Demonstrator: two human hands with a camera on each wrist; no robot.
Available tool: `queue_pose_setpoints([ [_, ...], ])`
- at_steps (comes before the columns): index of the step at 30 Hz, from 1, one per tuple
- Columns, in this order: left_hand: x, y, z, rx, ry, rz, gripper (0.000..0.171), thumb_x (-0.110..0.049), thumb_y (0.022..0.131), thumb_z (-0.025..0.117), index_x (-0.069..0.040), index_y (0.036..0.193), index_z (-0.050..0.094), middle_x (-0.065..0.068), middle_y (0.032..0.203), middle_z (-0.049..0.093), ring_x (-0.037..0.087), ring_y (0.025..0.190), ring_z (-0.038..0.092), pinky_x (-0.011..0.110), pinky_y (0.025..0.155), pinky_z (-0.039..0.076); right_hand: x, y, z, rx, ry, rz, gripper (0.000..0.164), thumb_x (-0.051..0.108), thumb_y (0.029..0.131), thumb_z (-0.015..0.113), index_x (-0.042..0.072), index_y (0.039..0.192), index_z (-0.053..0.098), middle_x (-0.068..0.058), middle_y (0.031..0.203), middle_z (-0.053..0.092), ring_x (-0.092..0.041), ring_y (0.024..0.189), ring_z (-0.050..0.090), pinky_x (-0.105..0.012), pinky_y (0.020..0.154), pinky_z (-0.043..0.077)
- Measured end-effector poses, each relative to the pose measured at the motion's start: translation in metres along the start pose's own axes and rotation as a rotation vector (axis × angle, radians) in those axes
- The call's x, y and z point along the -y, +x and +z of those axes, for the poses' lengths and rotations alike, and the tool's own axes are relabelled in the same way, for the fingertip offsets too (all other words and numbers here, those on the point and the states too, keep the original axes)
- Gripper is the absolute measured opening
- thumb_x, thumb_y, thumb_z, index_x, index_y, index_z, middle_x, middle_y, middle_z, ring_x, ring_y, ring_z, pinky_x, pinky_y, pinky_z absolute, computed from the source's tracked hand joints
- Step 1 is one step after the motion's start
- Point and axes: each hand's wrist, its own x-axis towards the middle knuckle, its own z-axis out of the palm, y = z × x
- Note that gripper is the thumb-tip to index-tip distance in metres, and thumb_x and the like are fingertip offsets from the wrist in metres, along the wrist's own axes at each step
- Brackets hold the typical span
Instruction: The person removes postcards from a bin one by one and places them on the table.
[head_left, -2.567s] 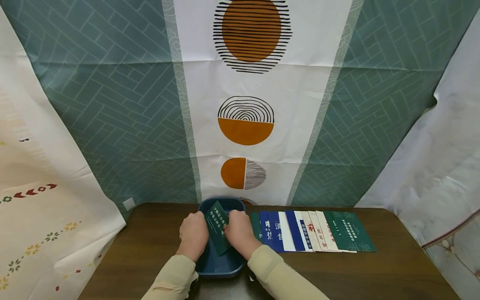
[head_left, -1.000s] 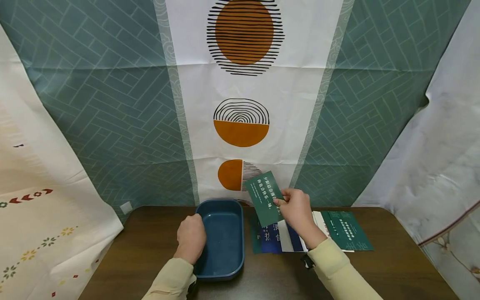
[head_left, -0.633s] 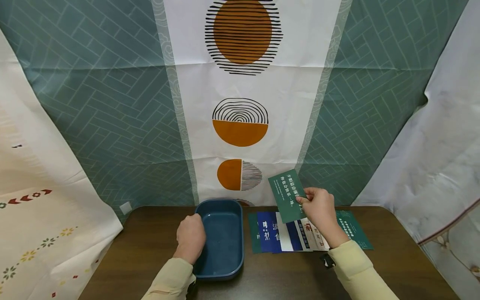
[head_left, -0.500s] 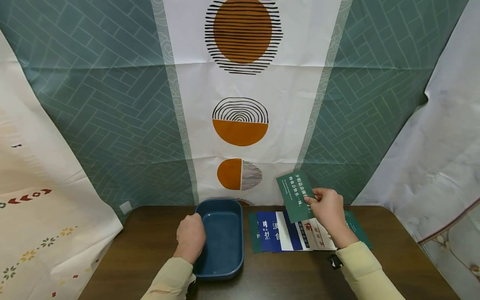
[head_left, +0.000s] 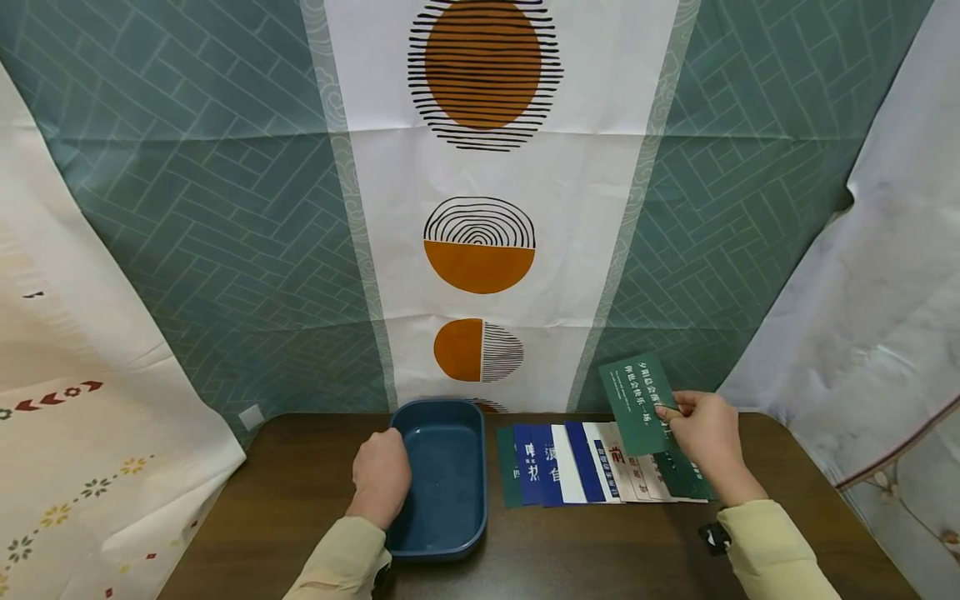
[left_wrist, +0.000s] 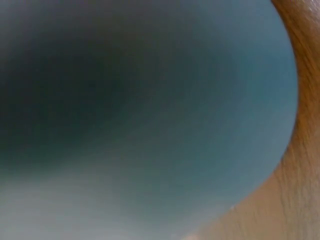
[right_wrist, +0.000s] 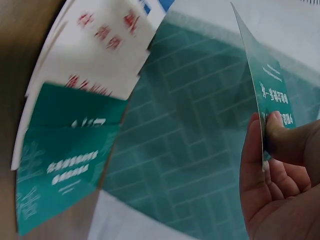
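Note:
My right hand (head_left: 707, 439) pinches a green card (head_left: 634, 403) with white lettering between thumb and fingers, holding it raised over the right end of a row of cards. In the right wrist view the same green card (right_wrist: 267, 85) is seen almost edge-on, gripped by its lower part. The overlapping cards (head_left: 570, 463), in green, blue and white, lie on the table. At the left, my left hand (head_left: 382, 477) grips the left rim of a dark blue rectangular tray (head_left: 442, 492), which has nothing in it. The tray's blurred wall (left_wrist: 215, 115) fills most of the left wrist view.
The brown wooden table (head_left: 300, 467) ends at a hanging green and white cloth (head_left: 480, 167) with orange circles. A pale patterned cloth (head_left: 90, 400) hangs at the left, a whitish one (head_left: 885, 333) at the right.
The right hand has lifted the green card out of the tray and carried it rightward along the row. The left hand has stayed on the tray's rim.

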Motion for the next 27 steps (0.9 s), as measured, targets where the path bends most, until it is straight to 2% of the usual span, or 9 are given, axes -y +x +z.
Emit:
queue_pose_setpoints([
  [7,0.000,-0.001,0.000,-0.003,-0.004,0.002,0.014,0.004,0.084,0.051,-0.001,0.072,0.057,0.012,0.061,0.051,0.019,0.050,0.048,0.033,0.034,0.036,-0.032,0.000,-0.012,-0.017,-0.062,0.055,0.046,0.029,0.083,0.069,-0.007,0.111,0.060,-0.019,0.096,0.062,-0.032,0.086,0.056,-0.040,0.060,0.047],
  [11,0.001,0.000,-0.001,0.006,-0.004,-0.002,0.013,0.003,0.085,0.052,0.000,0.074,0.059,0.013,0.063,0.053,0.019,0.051,0.049,0.034,0.035,0.038,-0.053,0.001,-0.019,-0.046,-0.092,0.070,0.045,0.029,0.083,0.069,-0.008,0.108,0.061,-0.018,0.090,0.063,-0.034,0.084,0.054,-0.043,0.065,0.043],
  [14,0.001,0.000,-0.002,0.004,-0.003,-0.004,0.013,0.003,0.085,0.052,0.000,0.075,0.059,0.014,0.065,0.055,0.020,0.052,0.051,0.035,0.035,0.038,-0.068,0.000,-0.024,-0.065,-0.107,0.081,0.043,0.027,0.083,0.068,-0.009,0.105,0.062,-0.018,0.086,0.064,-0.031,0.076,0.055,-0.041,0.059,0.042],
  [18,-0.001,-0.001,-0.002,0.005,-0.002,-0.009,0.011,0.002,0.084,0.053,0.000,0.075,0.059,0.015,0.066,0.055,0.020,0.052,0.051,0.035,0.035,0.038,-0.083,-0.002,-0.031,-0.074,-0.107,0.114,0.040,0.024,0.084,0.067,-0.011,0.103,0.062,-0.022,0.089,0.062,-0.026,0.067,0.055,-0.034,0.047,0.042],
  [23,-0.002,-0.001,-0.003,0.012,0.000,-0.017,0.009,0.002,0.083,0.054,0.001,0.076,0.059,0.014,0.065,0.055,0.020,0.052,0.050,0.034,0.035,0.038,-0.098,-0.002,-0.035,-0.057,-0.122,0.162,0.041,0.023,0.084,0.066,-0.012,0.103,0.060,-0.026,0.093,0.061,-0.026,0.067,0.055,-0.033,0.047,0.042],
  [27,-0.001,0.000,-0.004,0.020,0.002,-0.024,0.008,0.003,0.083,0.055,0.001,0.077,0.060,0.016,0.068,0.057,0.024,0.055,0.054,0.037,0.037,0.040,-0.107,-0.003,-0.033,-0.023,-0.168,0.142,0.041,0.023,0.081,0.068,-0.014,0.097,0.061,-0.028,0.092,0.060,-0.035,0.071,0.056,-0.038,0.051,0.044],
])
